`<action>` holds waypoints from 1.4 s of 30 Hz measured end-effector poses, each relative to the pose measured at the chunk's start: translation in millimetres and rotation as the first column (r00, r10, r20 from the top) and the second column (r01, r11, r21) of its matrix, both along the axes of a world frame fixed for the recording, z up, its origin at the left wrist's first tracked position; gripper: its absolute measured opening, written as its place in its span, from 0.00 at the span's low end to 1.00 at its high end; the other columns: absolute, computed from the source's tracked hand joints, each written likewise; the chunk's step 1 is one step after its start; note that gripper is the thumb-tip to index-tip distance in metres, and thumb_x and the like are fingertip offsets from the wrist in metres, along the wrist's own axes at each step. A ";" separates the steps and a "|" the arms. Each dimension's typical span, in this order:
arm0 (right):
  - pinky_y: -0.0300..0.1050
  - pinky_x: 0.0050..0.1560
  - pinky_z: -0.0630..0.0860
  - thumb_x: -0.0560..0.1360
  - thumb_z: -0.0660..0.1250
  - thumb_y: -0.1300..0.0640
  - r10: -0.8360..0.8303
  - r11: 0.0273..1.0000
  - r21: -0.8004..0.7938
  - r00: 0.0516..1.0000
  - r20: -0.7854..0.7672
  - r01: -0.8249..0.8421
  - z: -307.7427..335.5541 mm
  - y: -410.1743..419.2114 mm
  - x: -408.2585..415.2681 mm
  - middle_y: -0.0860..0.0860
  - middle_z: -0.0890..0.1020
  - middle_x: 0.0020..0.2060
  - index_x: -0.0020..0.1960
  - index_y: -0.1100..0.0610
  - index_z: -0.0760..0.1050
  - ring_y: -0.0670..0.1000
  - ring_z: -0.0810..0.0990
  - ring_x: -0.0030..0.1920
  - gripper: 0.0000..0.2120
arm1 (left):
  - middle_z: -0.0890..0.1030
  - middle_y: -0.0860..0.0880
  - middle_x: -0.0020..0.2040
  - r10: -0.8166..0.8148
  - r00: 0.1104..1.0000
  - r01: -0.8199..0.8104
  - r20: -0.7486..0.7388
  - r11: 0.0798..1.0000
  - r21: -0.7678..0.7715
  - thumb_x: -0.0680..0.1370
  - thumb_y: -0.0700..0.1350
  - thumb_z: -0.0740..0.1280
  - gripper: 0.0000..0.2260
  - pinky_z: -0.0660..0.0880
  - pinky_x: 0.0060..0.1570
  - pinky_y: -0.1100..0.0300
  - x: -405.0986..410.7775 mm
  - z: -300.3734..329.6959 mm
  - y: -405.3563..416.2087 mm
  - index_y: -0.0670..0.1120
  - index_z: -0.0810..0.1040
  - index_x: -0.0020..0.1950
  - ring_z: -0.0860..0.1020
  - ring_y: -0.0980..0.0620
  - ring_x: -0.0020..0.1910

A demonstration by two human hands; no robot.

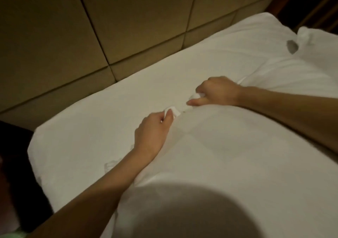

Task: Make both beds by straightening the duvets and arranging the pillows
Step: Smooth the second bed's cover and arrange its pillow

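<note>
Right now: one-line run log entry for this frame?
step: straightening duvet | left hand: pinches duvet edge | right hand: grips duvet edge | hands: close together, near padded headboard | pillows: cannot tell

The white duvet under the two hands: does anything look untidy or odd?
Yes. The white duvet is bunched where the left hand and right hand pinch it, and creased near the rumpled white pillow.

hands: two, left hand (pixel 152 128) and right hand (pixel 217 91)
duvet (pixel 228 146): one
bed (pixel 76 146): one
headboard (pixel 73 36): one
</note>
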State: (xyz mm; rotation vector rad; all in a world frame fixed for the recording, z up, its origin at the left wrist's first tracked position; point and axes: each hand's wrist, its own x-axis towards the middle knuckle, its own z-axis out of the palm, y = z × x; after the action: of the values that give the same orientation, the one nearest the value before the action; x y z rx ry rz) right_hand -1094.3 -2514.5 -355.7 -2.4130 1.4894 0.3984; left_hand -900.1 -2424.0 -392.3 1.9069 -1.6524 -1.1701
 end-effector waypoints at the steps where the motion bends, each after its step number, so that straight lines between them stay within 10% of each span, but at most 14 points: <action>1: 0.46 0.38 0.61 0.75 0.59 0.36 0.004 1.000 0.018 1.000 -0.003 -0.004 -13.6 -1.6 3.3 0.47 0.69 0.30 0.32 0.55 0.64 0.52 0.69 0.37 0.25 | 0.81 0.48 0.40 0.000 1.000 0.000 0.004 0.999 0.036 0.81 0.57 0.54 0.19 0.70 0.42 0.54 2.0 -11.1 0.1 0.50 0.78 0.40 0.78 0.44 0.44; 26: 0.42 0.33 0.61 0.73 0.59 0.32 -0.075 0.994 0.079 0.993 -0.087 0.082 -52.1 -14.4 14.9 0.49 0.72 0.33 0.33 0.55 0.65 0.47 0.69 0.34 0.27 | 0.73 0.48 0.31 0.107 0.992 -0.101 -0.071 0.991 0.083 0.80 0.57 0.54 0.20 0.65 0.36 0.59 2.9 -59.0 -0.4 0.52 0.68 0.30 0.70 0.52 0.31; 33: 0.51 0.63 0.62 0.70 0.57 0.28 -0.175 0.887 0.363 0.936 -0.305 0.284 -31.8 -20.6 11.4 0.48 0.70 0.69 0.72 0.48 0.63 0.52 0.68 0.68 0.37 | 0.79 0.49 0.38 0.072 0.996 -0.068 -0.048 0.994 0.082 0.81 0.56 0.53 0.18 0.69 0.42 0.57 6.0 -54.5 -1.5 0.49 0.74 0.39 0.74 0.48 0.39; 37: 0.46 0.49 0.65 0.71 0.58 0.29 -0.134 0.913 0.330 0.939 -0.316 0.241 -35.9 -18.6 12.5 0.45 0.75 0.49 0.46 0.43 0.67 0.48 0.73 0.50 0.18 | 0.82 0.46 0.48 0.048 0.999 -0.047 -0.005 0.994 0.102 0.81 0.56 0.53 0.19 0.71 0.49 0.56 8.1 -59.1 -3.7 0.46 0.78 0.48 0.77 0.44 0.49; 42: 0.38 0.31 0.58 0.70 0.65 0.34 -0.101 0.969 0.208 0.983 -0.152 0.132 -45.4 -13.7 10.1 0.45 0.69 0.31 0.35 0.51 0.60 0.42 0.67 0.32 0.24 | 0.82 0.46 0.50 0.032 0.999 -0.033 0.018 0.994 0.105 0.81 0.57 0.52 0.20 0.72 0.51 0.56 7.0 -58.2 -3.4 0.46 0.78 0.51 0.78 0.44 0.51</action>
State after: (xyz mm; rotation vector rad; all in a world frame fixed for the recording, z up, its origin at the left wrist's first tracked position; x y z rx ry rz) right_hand -1084.2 -2528.2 -401.1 -2.1544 1.5473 0.6795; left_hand -893.1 -2427.4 -450.5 2.0044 -1.5911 -1.2540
